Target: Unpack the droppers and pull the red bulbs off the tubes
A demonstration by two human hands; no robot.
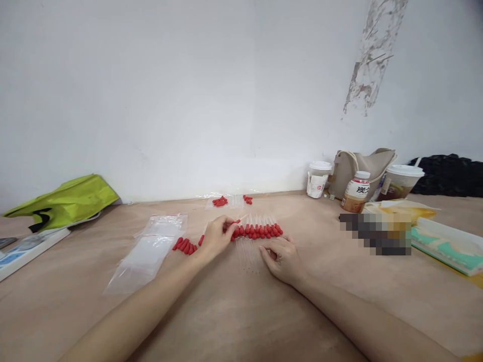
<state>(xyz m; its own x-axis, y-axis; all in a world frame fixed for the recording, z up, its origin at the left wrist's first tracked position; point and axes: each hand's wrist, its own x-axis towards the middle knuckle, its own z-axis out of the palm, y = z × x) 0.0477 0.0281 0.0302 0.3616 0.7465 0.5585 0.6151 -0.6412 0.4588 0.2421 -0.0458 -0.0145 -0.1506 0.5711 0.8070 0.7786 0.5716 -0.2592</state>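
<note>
A row of clear droppers with red rubber bulbs [260,230] lies on the brown table [234,311]. My left hand [217,235] is at the row's left end, its fingers pinched on one dropper. My right hand [281,257] rests just in front of the row, fingers curled down onto the clear tubes. A few loose red bulbs [184,246] lie left of my left hand. A stack of clear zip bags [151,249] lies further left.
More red bulbs on plastic [226,201] lie by the wall. A green bag [68,201] sits far left. Cups [319,178], a bottle [355,191], a beige bag [362,168], a dark cloth [449,173] and a book [449,244] crowd the right side.
</note>
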